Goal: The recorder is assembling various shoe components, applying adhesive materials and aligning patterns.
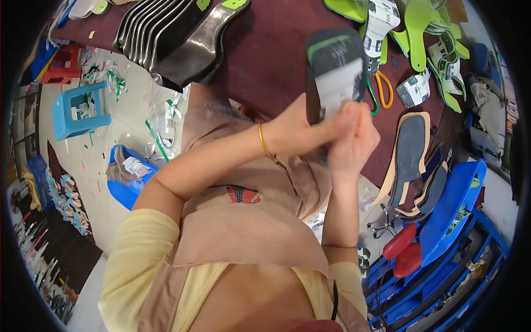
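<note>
In front of me, just over the table's near edge, I hold up a dark shoe insole (337, 72) with a green edge and a pale grey patch on it. My left hand (301, 130), a yellow bangle at its wrist, grips the insole's lower left side. My right hand (353, 135) closes round its lower end, thumb near the left thumb. The fingers behind the insole are hidden. Beyond it on the dark red table lie lime-green sole pieces (416, 33) with black-and-white printed strips (381, 25). Orange scissor-like handles (385, 89) sit just right of the insole.
Glossy dark shoe soles (160, 33) are stacked at the table's far left. Tan-edged grey soles (409, 149) lie at its right edge. A blue stool (80, 113), a blue bin (119, 185) and scraps are on the left floor. A blue rack (453, 276) stands lower right.
</note>
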A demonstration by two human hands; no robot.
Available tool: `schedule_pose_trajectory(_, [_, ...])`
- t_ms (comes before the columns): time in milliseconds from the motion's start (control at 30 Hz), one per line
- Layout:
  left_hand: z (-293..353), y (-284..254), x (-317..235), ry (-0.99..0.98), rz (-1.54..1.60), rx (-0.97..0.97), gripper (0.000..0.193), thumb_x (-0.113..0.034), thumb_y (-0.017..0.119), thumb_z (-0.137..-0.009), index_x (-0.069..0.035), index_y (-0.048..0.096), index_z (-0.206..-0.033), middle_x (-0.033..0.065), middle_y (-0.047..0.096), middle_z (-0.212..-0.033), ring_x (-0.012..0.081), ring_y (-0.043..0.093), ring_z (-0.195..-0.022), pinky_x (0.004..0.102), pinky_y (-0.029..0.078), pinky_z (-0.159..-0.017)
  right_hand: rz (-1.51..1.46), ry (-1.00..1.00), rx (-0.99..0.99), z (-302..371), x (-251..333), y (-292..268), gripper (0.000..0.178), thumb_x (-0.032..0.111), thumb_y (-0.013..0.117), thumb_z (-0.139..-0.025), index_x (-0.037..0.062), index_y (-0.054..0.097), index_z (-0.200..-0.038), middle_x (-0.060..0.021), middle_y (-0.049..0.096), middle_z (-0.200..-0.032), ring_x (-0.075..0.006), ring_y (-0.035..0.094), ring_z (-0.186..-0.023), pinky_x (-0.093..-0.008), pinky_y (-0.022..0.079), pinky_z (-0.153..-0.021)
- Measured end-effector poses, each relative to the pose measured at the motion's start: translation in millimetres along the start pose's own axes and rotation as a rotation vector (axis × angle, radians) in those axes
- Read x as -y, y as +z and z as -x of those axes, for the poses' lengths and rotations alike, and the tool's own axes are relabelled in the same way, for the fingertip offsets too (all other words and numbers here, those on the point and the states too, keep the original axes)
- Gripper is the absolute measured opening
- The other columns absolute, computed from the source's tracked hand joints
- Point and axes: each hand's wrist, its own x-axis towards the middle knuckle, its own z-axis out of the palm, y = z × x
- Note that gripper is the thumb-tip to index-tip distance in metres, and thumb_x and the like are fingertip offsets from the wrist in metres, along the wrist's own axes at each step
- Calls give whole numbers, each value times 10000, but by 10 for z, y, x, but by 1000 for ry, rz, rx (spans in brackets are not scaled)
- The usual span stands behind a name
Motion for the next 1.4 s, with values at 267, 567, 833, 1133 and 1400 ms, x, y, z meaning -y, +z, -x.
schedule_pose_trajectory(267, [18,-16,86,-120,167,116,454,-500,577,-874,-78,538,-1038,-9,529,-806,63,458,-684,219,389,-592,-558,607,7,-74,111,-116,406,412,335,-993,47,499,-924,-42,560,-700,-80,476,-505,-252,395,-410])
schedule_pose_trajectory(567, [-298,-126,156,-99,167,-399,416,-474,535,-907,-86,519,-1057,6,542,-874,109,516,-788,257,430,-782,282,102,312,274,-195,-153,807,238,758,-717,63,319,-1372,-157,388,-1256,-286,435,-1093,-365,360,-921])
schedule_pose_trajectory(833, [-230,-370,-207,-713,-727,202,285,-263,709,-808,-42,652,-979,14,609,-935,93,562,-944,269,454,-824,255,126,279,149,-743,-445,275,95,704,-752,25,638,-1009,-116,628,-915,-297,607,-811,-358,475,-727])
schedule_pose_trajectory(1133, [-706,-735,276,696,-1318,571,207,-192,690,-731,-128,699,-928,-25,654,-826,157,581,-815,314,419,-835,4,576,223,202,-833,-776,252,225,717,-802,2,671,-911,-37,617,-702,-101,541,-622,-250,430,-586])
schedule_pose_trajectory(1400, [-740,-759,284,716,-1300,583,220,-167,697,-725,-121,698,-940,-21,664,-848,152,585,-809,314,423,-821,8,661,167,339,-920,-913,244,239,702,-819,-2,677,-791,-17,601,-628,-75,517,-585,-240,406,-566])
